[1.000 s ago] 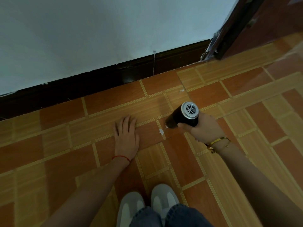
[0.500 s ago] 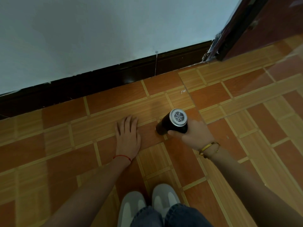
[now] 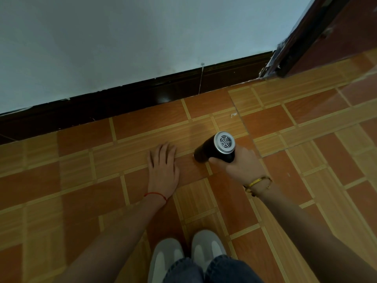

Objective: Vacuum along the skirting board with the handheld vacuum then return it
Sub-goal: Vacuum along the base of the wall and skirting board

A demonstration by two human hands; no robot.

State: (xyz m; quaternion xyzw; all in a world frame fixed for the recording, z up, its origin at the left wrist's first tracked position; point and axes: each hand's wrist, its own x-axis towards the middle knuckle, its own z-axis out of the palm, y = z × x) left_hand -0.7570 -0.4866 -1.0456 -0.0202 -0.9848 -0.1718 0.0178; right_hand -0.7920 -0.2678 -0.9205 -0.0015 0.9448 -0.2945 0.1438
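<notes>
The vacuum (image 3: 215,149) was gripped by the right hand (image 3: 241,165), nozzle down on the floor (image 3: 81,180); the left hand (image 3: 163,168) was laid flat, released.

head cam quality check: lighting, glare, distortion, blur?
Head view: dim and flat, bluish cast on the wall; soft sheen on the floor tiles, none blown out. Wide-angle bend curves the skirting board. Centre fairly sharp: vent grille on the handheld vacuum in the right hand is legible; left hand clear. Forearms and shoes go soft and dark.
</notes>
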